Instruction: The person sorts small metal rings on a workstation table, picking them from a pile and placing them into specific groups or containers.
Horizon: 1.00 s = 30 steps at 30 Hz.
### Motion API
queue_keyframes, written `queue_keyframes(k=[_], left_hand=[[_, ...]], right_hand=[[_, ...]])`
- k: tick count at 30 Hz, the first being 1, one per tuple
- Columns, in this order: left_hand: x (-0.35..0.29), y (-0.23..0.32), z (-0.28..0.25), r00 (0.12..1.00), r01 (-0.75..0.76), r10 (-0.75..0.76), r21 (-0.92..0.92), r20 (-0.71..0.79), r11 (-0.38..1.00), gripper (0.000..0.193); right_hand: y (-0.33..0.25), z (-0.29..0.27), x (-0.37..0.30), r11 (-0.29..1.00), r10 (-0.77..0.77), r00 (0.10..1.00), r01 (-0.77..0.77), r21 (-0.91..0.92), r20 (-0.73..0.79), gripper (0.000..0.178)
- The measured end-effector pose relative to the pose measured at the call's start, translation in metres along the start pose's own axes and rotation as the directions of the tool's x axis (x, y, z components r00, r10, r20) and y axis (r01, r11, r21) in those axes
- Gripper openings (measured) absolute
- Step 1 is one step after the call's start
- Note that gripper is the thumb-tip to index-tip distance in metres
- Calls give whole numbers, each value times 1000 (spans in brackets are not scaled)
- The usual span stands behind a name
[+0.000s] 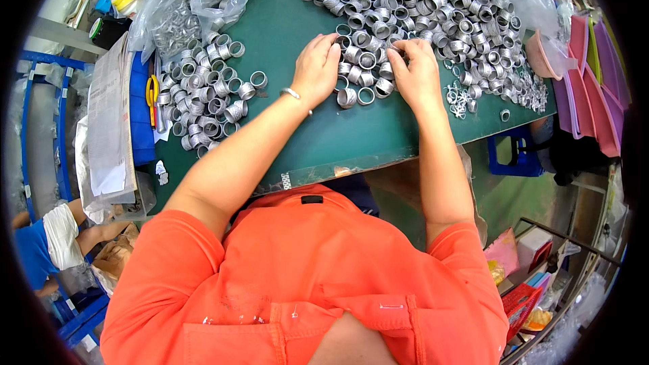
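Observation:
Many silver metal rings [366,60] with ridged outer sides lie on a green tabletop [318,140], a small cluster of them between my two hands. On the left side of that cluster rests my left hand [316,73], its fingers bent toward the rings and its thumb a little apart. Opposite it, my right hand [416,73] curves against the right side, thumb and fingers apart. Both hands' fingertips touch or nearly touch the rings. Neither hand clearly grips a single ring, and some fingers are partly hidden. A thin bracelet [291,93] circles my left wrist.
A larger ring heap [433,0] covers the far table. Another ring pile [209,91] and clear plastic bags [220,0] are at left, beside a blue tray [140,108] and yellow-handled tool [152,89]. Pink and purple bins [588,88] stand right. Someone in blue [44,250] is lower left.

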<state>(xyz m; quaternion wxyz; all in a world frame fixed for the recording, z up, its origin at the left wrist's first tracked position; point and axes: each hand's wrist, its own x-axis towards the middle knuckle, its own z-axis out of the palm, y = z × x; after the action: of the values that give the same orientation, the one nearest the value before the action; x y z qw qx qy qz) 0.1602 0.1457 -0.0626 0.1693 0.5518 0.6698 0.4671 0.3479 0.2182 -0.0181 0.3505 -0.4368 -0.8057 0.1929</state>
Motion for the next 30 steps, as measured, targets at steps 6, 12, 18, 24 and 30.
queue_keyframes(k=[6, 12, 18, 24, 30], left_hand=[[-27, 17, -15, 993, 117, -118, -138, 1, 983, 37], [-35, 28, -22, 999, -27, 29, 86, -19, 996, 27], [-25, 33, -23, 990, -91, 59, 265, 128, 960, 22], [-34, 35, -28, 975, -186, 170, 108, 142, 977, 15], [-54, 37, -40, 949, -266, 250, 64, 190, 962, 10]], right_hand=[[25, -25, -48, 958, 62, 957, 23, 286, -284, 12], [89, -99, -188, 940, 341, 870, -326, 103, -357, 13], [104, -105, -238, 798, 495, 851, -525, -296, -174, 12], [30, -63, -110, 997, 66, 975, -75, -34, -211, 19], [-10, -2, -59, 981, -101, 991, 114, -157, 90, 43]])
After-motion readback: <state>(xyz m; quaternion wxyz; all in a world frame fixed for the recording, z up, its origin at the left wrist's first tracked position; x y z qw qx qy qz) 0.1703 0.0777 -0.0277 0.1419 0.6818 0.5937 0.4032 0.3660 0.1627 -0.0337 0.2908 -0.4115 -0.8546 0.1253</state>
